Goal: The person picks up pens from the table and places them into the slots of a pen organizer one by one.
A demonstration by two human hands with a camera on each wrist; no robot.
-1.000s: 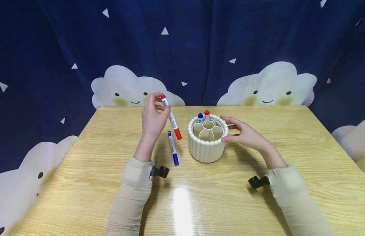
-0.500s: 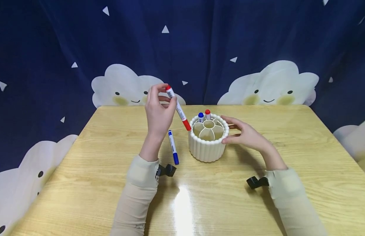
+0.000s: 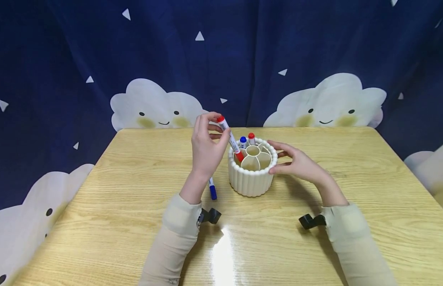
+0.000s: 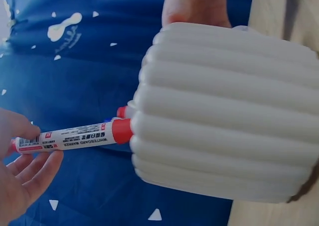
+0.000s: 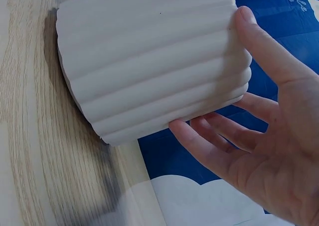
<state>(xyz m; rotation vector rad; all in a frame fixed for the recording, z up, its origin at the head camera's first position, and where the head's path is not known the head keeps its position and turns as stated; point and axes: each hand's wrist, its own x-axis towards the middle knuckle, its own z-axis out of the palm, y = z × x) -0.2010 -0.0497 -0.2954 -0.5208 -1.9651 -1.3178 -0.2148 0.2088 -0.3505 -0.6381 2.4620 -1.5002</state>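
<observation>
In the head view, my left hand pinches a red whiteboard marker near its upper end. The marker tilts, and its lower red end lies just inside the rim of the cream pen holder, at the left compartment. The left wrist view shows thumb and fingers on the marker's printed barrel. My right hand holds the holder's right side, thumb in front and fingers behind; the right wrist view shows them against its ribbed wall. A blue marker and another red marker stand in its rear compartments.
Another blue marker lies on the wooden table left of the holder, partly hidden by my left hand. A dark blue curtain with clouds hangs behind the table. Each wrist carries a small black camera mount.
My left hand has moved right with the red marker, from above the table to the holder, and the marker's lower end has entered the rim. The right hand and the holder have stayed put.
</observation>
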